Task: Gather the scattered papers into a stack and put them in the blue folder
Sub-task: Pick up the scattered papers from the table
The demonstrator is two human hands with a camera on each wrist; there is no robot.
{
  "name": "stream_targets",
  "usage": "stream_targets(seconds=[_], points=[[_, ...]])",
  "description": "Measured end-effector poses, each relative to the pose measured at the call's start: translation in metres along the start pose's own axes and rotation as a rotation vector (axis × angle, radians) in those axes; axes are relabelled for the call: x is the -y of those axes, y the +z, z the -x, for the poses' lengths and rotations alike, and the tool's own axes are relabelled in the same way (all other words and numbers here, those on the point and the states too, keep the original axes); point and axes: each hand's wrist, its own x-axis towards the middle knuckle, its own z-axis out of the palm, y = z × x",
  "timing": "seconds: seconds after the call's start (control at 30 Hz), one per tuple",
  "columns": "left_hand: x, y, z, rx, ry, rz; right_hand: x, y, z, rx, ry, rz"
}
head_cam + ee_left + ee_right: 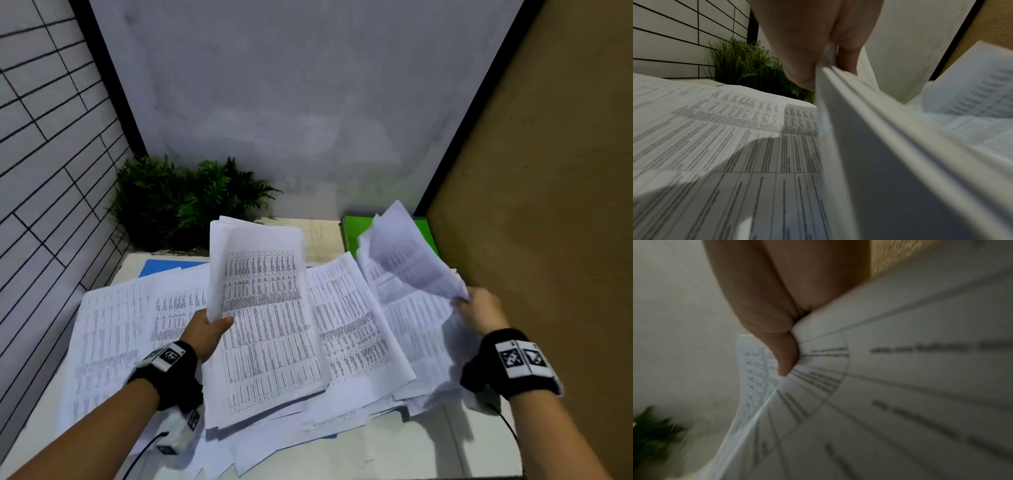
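Over the loose papers [113, 325] spread on the table [394, 452], a stack of printed sheets [267, 325] is pinched at its left edge between thumb and fingers of the left hand [205, 337]. Farther right, a curled sheaf [407, 260] is pinched by the right hand [479, 310], near a green folder [423, 228].
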Motion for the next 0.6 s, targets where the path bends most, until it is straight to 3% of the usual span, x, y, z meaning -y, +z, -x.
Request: stream_targets(seconds=[0.13,0.27,0.43,0.6], points=[[-0.007,0.005,0.002,-0.014,0.014,0.0,0.0,-0.068,0.006,-0.262,0.008,-0.191],[-0.024,0.014,0.004,0.011,0.049,0.026,0.008,-0.108,0.02,-0.304,-0.051,-0.56],[-0.063,0.038,0.016,0.158,0.12,0.162,0.015,-0.045,0.014,-0.042,-0.013,-1.035],[-0.103,0.057,0.033,0.222,0.177,0.224,0.056,0.035,0.032,0.381,-0.109,-1.067]])
